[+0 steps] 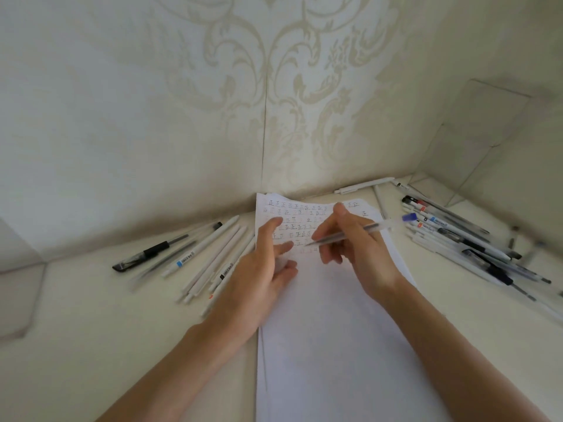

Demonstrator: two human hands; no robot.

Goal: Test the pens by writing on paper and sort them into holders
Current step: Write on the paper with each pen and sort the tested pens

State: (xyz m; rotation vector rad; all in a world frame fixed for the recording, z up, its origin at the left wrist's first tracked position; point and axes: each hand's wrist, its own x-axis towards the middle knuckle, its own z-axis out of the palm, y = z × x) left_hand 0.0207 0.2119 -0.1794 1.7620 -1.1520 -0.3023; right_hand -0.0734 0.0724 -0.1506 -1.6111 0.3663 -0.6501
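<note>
at nine o'clock of the paper (329, 345), a loose fan of white pens (213, 257) is lying on the bench (91, 315), with a black pen (143, 254) at its outer edge. the left hand (262, 269) is resting on the sheet's left margin, fingers spread and fairly straight, gripping nothing and pinning the page. just at its three o'clock, the right hand (356, 248) is pinching a clear pen (350, 234), its tip touching or nearly touching the page under the rows of written marks, its blue end pointing toward two o'clock. further toward three o'clock, mixed pens (457, 239) are fanning out in a heap.

the likeliest slip, i'm judging: the left wrist is sitting right beside the nearest white pens, so a shift could be sending them rolling. if that hand is easing off, the sheet could be skidding under the stroke. with two unmarked heaps and no holder clearly showing, the tested pen could be landing in the wrong group.
</note>
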